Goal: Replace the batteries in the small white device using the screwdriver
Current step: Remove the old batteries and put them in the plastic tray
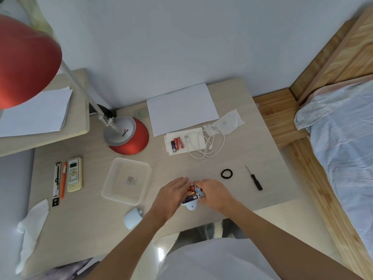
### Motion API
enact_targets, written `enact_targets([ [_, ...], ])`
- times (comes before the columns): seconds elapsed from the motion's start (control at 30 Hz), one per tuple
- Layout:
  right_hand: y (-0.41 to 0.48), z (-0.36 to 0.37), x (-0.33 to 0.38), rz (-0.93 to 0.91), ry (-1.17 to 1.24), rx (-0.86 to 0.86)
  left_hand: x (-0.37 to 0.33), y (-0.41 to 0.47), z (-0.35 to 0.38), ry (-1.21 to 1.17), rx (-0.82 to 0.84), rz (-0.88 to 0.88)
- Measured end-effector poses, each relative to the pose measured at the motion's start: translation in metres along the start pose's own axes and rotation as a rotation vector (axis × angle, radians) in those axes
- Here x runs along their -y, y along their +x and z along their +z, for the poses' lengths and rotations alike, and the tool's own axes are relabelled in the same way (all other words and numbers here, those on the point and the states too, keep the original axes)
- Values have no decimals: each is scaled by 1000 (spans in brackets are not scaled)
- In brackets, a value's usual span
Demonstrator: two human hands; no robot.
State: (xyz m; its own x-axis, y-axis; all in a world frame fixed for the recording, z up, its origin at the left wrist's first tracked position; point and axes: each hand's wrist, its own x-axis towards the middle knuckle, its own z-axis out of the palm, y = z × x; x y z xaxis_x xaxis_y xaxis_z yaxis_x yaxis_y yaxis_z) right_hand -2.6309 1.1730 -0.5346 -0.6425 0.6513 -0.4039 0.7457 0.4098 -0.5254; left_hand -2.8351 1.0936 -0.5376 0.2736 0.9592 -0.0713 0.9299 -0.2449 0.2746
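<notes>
The small white device (191, 205) lies near the desk's front edge with its battery bay open, and batteries (191, 194) show inside it. My left hand (173, 196) rests on its left side with fingers extended over the bay. My right hand (215, 194) grips its right side. The white cover (132, 218) of the device lies to the left near the desk edge. The black-handled screwdriver (254, 178) lies on the desk to the right, apart from both hands. Three spare batteries (177, 144) rest on a white tissue further back.
A clear plastic tray (113, 190) stands left of my hands with small parts inside. A black hair tie (226, 174), a white cable (207, 146), paper (181, 108), a red lamp base (129, 136), a remote (74, 174) and pens (60, 182) share the desk. A bed (343, 138) is at the right.
</notes>
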Motion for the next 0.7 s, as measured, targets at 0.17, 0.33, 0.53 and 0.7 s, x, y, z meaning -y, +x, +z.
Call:
enact_targets([
  [0.17, 1, 2, 0, 26, 12, 6, -6, 1, 5, 46, -4, 11],
  [0.33, -1, 6, -2, 33, 16, -19, -13, 2, 12, 119, 5, 16],
  [0.53, -4, 7, -4, 13, 11, -20, -16, -1, 19, 144, -42, 42],
  [0.7, -5, 7, -7, 27, 8, -2, -19, -1, 24, 43, -197, 34],
])
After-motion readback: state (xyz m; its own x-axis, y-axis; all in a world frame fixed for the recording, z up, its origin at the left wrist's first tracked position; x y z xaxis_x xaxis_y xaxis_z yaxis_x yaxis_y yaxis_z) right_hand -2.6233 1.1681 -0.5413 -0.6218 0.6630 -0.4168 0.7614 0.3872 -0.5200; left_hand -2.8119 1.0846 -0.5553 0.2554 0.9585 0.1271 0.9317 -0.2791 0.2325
